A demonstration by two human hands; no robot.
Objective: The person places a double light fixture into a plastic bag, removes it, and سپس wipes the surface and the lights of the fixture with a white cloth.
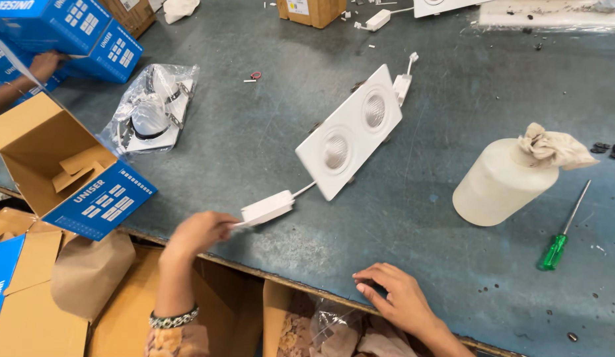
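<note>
- Left hand (pixel 198 233), lower centre: grip clamped on small white plastic driver box (pixel 268 209) wired to white twin-lamp downlight panel (pixel 350 132).
- Right hand (pixel 393 294), lower right: fingers apart, resting on grey table (pixel 254 145) edge.

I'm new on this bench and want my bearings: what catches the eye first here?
A white twin-lamp downlight panel lies tilted mid-table, wired to a small white driver box that the left hand holds at the near edge. The right hand rests on the table edge. To the right lies a frosted plastic bottle stuffed with a rag, and beside it a green-handled screwdriver. Far left stands an open blue-and-brown carton.
</note>
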